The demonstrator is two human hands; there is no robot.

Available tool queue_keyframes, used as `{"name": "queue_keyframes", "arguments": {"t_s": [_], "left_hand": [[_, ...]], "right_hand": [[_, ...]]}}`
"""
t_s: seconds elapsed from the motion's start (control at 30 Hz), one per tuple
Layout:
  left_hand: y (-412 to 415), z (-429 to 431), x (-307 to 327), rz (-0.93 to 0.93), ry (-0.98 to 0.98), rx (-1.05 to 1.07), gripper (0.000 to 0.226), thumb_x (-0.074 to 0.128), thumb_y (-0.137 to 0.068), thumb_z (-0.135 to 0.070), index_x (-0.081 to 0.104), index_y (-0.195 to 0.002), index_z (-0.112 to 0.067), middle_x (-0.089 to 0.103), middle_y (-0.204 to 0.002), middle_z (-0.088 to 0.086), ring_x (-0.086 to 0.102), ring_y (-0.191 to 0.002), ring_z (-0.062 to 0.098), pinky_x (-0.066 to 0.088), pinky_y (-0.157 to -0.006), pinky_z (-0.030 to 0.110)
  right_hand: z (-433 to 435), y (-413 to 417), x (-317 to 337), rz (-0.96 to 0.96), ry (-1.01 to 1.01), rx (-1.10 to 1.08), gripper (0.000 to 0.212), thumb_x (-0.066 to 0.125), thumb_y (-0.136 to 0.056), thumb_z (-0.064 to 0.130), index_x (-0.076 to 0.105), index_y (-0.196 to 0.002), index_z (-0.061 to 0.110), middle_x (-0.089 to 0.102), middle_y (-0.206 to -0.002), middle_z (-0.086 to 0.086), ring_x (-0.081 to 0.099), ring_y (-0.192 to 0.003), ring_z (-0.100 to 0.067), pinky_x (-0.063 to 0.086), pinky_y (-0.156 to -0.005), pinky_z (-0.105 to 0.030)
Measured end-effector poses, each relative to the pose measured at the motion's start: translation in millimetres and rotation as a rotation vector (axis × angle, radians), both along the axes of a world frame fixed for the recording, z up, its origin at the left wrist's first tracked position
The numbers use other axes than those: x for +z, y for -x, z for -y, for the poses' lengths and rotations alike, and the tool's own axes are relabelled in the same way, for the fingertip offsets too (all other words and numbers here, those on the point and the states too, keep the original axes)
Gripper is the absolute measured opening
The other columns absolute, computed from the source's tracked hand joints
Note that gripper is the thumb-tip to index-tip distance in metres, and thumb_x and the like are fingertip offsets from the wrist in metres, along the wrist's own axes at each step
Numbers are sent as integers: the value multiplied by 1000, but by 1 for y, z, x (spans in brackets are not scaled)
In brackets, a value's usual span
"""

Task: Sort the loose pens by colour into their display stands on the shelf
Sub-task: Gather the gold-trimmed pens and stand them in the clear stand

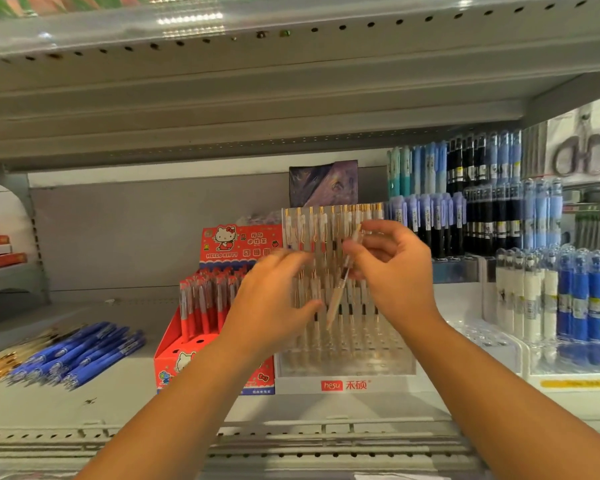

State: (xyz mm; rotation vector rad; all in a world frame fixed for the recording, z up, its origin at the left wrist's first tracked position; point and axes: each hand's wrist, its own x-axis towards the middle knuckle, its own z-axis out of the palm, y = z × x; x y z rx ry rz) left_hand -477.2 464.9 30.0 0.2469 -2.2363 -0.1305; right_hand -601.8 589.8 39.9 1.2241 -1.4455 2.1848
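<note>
Shelf [118, 407], pen [336, 299] pinched by right grip [392, 271], tip down

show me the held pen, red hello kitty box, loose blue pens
held pen [336, 299], head view, lower barrel
red hello kitty box [241, 242], head view, header card
loose blue pens [84, 353], head view, middle of pile

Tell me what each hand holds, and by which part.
The right hand pinches a clear pen by its upper barrel; the left hand, blurred, seems to hold nothing.
</note>
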Motion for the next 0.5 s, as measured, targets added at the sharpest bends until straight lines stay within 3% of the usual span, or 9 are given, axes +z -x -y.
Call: {"name": "queue_keyframes", "arguments": {"t_s": [0.17,0.3,0.5], "left_hand": [[13,20,-9,172,133,42,80,78,-82,-27,36,-150,-31,41,-153,-9,37,-140,14,30,-114,32],[18,26,-17,116,152,7,79,80,-80,-26,40,-149,-30,46,-150,-8,42,-137,15,31,-112,30],[20,25,-22,67,162,-18,75,80,-78,-21,46,-144,-30,48,-147,-9,45,-134,16,37,-110,32]], "right_hand": [[2,14,-1,3,-53,-136,27,80,-80,17,61,-91,32,69,-85,8,69,-79,-6,62,-62,-34],[12,15,-5,-23,-132,-134,26,80,-79,17,61,-90,31,70,-86,7,69,-80,-8,61,-71,-39],[25,14,-15,-112,-349,-186,21,79,-80,24,65,-96,22,67,-84,10,67,-79,-6,61,-72,-33]]}}
